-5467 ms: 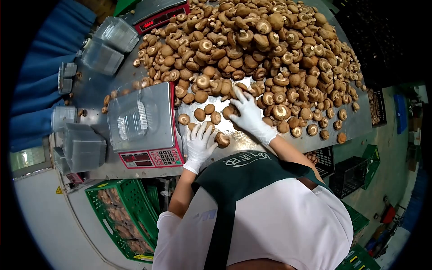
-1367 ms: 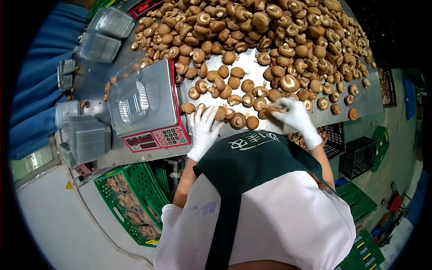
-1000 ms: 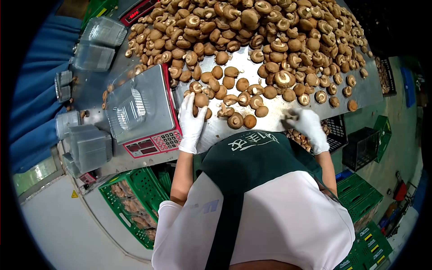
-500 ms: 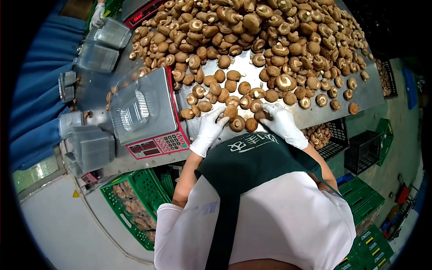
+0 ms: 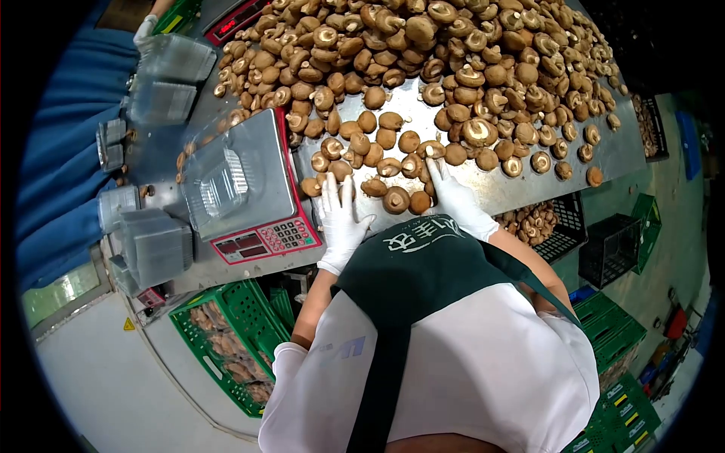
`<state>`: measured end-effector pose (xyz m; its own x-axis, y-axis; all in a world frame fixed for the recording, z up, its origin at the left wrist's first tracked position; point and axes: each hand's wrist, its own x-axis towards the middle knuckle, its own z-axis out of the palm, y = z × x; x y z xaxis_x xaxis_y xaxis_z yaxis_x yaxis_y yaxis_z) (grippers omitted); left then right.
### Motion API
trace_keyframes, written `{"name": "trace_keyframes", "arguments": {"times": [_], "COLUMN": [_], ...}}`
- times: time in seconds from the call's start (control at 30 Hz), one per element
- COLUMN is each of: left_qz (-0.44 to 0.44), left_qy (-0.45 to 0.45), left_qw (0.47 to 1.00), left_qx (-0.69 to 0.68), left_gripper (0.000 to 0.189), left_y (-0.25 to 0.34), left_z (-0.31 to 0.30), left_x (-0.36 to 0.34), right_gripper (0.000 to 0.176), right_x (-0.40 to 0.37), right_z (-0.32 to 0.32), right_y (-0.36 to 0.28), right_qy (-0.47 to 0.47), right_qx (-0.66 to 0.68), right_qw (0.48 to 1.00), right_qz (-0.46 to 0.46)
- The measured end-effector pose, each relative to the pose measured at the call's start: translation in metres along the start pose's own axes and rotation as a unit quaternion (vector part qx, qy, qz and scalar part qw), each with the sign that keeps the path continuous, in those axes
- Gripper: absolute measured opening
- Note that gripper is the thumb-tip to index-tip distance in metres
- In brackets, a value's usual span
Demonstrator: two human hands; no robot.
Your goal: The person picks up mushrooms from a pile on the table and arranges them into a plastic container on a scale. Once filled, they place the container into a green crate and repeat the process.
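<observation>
Both my hands wear white gloves at the near edge of a metal table. My left hand lies open beside the scale, its stretched fingertips against a brown shiitake mushroom. My right hand has its fingers extended forward, touching or very near a mushroom with a pale stem. I see no mushroom lifted in either hand. Between the hands several loose mushrooms lie, among them one showing its underside and a smaller cap. A large mushroom heap covers the far side.
A red-edged scale stands at left with a clear plastic tray on it. Stacked clear trays are farther left. Another person's gloved hand is at upper left. Green crates and a black crate stand below the table.
My left hand has moved left and its fingers have straightened, away from the mushroom it was holding. My right hand has shifted slightly left, fingers now pointing forward. The other person's hand has moved left.
</observation>
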<state>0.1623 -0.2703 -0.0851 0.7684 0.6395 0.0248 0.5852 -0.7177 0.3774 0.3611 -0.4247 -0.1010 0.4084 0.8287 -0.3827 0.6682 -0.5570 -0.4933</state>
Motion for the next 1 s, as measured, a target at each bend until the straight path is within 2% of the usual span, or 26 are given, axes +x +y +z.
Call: {"name": "trace_keyframes", "arguments": {"times": [0.07,0.13,0.2,0.27,0.33,0.4,0.47,0.53,0.57,0.6,0.67,0.7,0.83,0.9,1.0], "left_qz": [0.013,0.064,0.062,0.075,0.085,0.098,0.096,0.014,-0.009,-0.012,-0.069,-0.070,-0.064,-0.042,-0.055], "left_qy": [-0.002,0.006,0.016,0.059,0.089,0.132,0.136,0.135,0.095,0.094,0.051,0.031,0.027,0.027,0.003], "left_qw": [1.000,0.998,0.998,0.995,0.992,0.985,0.983,0.989,0.994,0.994,0.996,0.997,0.997,0.996,0.998], "left_qx": [-0.004,0.004,0.000,-0.016,-0.001,-0.060,-0.081,-0.065,-0.046,-0.047,-0.016,0.009,-0.022,-0.068,-0.041], "left_gripper": [0.092,0.088,0.083,0.076,0.069,0.066,0.069,0.074,0.086,0.086,0.098,0.107,0.107,0.113,0.117], "left_y": [-0.004,-0.013,-0.014,-0.016,-0.022,-0.025,-0.022,-0.011,-0.013,-0.014,-0.015,-0.015,-0.011,-0.011,-0.003], "left_z": [0.009,0.022,0.031,0.031,0.030,0.024,0.016,0.006,0.007,0.009,0.012,0.012,0.015,0.022,0.025], "left_x": [0.001,0.007,0.012,0.016,0.019,0.018,0.013,0.007,0.002,-0.002,-0.008,-0.008,0.001,0.011,0.025], "right_gripper": [0.116,0.115,0.112,0.108,0.109,0.109,0.108,0.108,0.106,0.106,0.106,0.107,0.110,0.112,0.116], "right_x": [0.005,0.021,0.037,0.054,0.066,0.071,0.069,0.060,0.056,0.053,0.046,0.041,0.035,0.034,0.041], "right_z": [-0.007,-0.011,-0.016,-0.012,-0.012,-0.014,-0.020,-0.023,-0.027,-0.025,-0.019,-0.020,-0.013,-0.018,-0.020], "right_y": [-0.013,-0.019,-0.027,-0.029,-0.032,-0.035,-0.038,-0.035,-0.035,-0.031,-0.020,-0.018,-0.011,-0.018,-0.025], "right_qy": [0.019,0.052,0.043,0.122,0.123,0.135,0.114,0.127,0.095,0.092,0.099,0.091,0.109,0.091,0.088], "right_qx": [0.027,0.068,0.059,0.043,0.036,0.014,0.031,0.090,0.107,0.106,0.079,0.082,0.039,0.053,0.031], "right_qw": [0.999,0.996,0.997,0.988,0.989,0.986,0.990,0.984,0.988,0.988,0.991,0.991,0.991,0.994,0.996], "right_qz": [-0.019,-0.021,-0.005,-0.079,-0.074,-0.095,-0.082,-0.091,-0.058,-0.058,-0.048,-0.044,-0.059,-0.025,-0.011]}}
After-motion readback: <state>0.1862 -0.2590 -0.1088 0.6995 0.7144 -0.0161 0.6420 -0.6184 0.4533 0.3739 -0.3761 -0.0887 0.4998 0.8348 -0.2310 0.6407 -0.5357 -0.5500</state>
